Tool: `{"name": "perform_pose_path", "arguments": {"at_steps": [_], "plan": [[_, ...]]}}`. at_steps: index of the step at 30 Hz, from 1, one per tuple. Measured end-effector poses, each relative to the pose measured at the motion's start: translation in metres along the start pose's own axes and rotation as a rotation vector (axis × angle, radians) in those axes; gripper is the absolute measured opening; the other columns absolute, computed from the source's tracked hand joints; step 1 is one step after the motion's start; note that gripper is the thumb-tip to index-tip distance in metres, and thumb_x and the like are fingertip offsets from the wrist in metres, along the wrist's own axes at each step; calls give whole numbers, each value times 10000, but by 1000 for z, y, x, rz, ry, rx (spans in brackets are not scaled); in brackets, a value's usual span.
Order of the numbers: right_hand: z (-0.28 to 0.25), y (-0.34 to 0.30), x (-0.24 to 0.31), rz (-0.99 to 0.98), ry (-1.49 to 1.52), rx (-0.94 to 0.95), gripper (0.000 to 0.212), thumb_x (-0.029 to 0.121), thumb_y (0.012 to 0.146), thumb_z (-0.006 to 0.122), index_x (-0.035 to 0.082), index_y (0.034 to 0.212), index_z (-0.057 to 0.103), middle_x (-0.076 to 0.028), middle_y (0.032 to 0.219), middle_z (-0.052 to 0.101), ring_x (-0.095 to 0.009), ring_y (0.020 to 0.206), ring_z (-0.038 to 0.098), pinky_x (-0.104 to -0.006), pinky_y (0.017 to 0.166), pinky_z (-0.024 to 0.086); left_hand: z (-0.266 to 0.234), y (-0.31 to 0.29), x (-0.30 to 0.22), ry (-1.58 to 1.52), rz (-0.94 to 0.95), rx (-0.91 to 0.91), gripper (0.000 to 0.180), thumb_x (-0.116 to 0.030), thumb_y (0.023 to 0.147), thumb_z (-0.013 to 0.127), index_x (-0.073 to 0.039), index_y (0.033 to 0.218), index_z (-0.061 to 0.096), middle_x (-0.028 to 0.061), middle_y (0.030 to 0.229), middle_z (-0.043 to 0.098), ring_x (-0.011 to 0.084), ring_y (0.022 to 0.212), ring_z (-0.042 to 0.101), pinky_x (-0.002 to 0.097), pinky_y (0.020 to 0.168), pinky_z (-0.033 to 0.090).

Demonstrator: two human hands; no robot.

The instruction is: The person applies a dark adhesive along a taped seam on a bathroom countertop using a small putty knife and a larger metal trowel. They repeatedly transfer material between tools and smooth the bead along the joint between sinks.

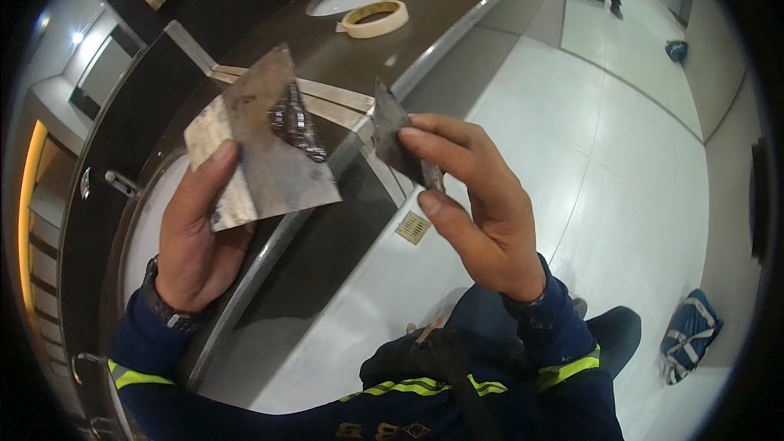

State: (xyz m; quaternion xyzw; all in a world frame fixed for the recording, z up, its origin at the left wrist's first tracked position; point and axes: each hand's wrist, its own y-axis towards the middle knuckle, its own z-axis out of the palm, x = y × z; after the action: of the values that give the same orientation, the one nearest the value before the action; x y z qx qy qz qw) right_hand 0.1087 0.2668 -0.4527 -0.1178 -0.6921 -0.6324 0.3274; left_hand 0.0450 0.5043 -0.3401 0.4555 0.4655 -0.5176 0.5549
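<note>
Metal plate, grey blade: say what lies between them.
Open air lies between the metal plate in the left hand and the grey blade in the right hand; behind it, the head view shows pale strips and the counter edge.

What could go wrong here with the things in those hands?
The dark paste on the plate in the left hand looks wet, so it might drip onto the counter or white floor. The right hand holds the small scraper in its fingertips, so it could slip. Thin edges might nick a finger.
</note>
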Motion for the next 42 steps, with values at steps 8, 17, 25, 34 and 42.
{"name": "perform_pose_path", "arguments": {"at_steps": [8,17,25,34,42], "plan": [[3,8,9,-64,-285,178,478,-32,846,609,158,1284,611,-175,1224,526,-291,1027,622,-349,838,544,4,-5,-1,-57,-14,157,434,-230,988,532,-2,1337,409,124,1233,583,192,1091,630,337,962,516],[-24,19,55,-113,-659,102,492,-87,743,631,147,1173,687,-153,1173,550,-286,1001,609,-365,810,525,3,-7,1,86,50,104,396,-229,982,545,4,1293,467,118,1195,611,181,1063,636,338,948,509],[-27,5,39,70,-746,245,421,-6,777,644,152,1167,654,-144,1103,566,-307,927,628,-376,779,530,-2,-4,0,-13,90,-48,395,-234,989,529,-16,1315,479,103,1229,606,199,1118,608,359,1001,468],[10,-46,-54,159,-410,-138,428,78,876,636,205,1280,575,-158,1209,513,-340,1009,633,-387,804,564,-15,-3,1,30,101,-66,408,-282,1003,501,-59,1344,474,95,1286,573,205,1183,562,378,1047,415],[18,-36,-64,135,-414,-151,474,1,825,689,162,1264,611,-147,1233,501,-313,1086,620,-358,877,556,-26,-3,0,-23,104,-70,356,-155,1006,488,-111,1360,505,107,1379,432,248,1238,462,432,1028,437]]}}
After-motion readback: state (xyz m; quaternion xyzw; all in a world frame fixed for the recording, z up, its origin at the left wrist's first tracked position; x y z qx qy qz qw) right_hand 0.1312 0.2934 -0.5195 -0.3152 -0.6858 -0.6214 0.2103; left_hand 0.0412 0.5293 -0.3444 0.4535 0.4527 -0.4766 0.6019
